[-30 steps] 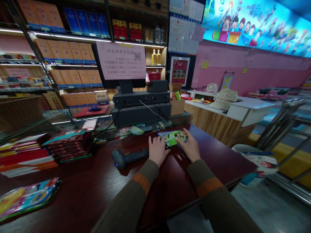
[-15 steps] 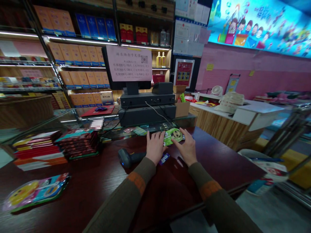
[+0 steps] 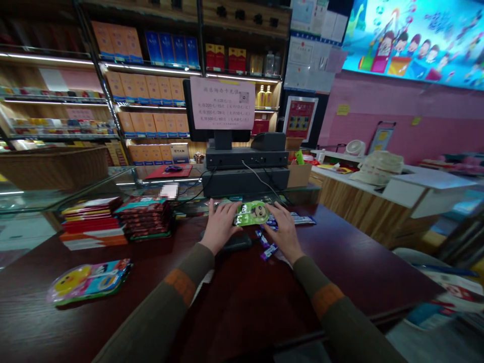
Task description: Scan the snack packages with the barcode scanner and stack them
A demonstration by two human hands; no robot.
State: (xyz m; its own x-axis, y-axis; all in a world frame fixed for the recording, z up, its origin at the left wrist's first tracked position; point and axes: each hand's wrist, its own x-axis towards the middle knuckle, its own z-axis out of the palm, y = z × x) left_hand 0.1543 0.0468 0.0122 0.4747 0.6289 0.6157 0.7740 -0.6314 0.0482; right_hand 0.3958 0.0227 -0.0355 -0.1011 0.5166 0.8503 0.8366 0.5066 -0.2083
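Observation:
A green cartoon-printed packet is held up between both hands over the dark wooden counter. My left hand grips its left end, fingers curled around it. My right hand grips its right end. Small blue and purple wrapped sweets lie loose on the counter under and beside the packet, some stretching toward the right. A black barcode scanner lies just below my left hand, partly hidden by it.
A cash register with a monitor and a paper sign stands behind the hands. Stacks of red and dark packets sit at left, a yellow duck packet nearer. Shelves of boxes fill the back wall. A white-topped wooden counter stands at right.
The packet has been lifted and several small wrapped sweets have spilled onto the counter. The view has swung so that everything sits further right; my left hand now covers the scanner.

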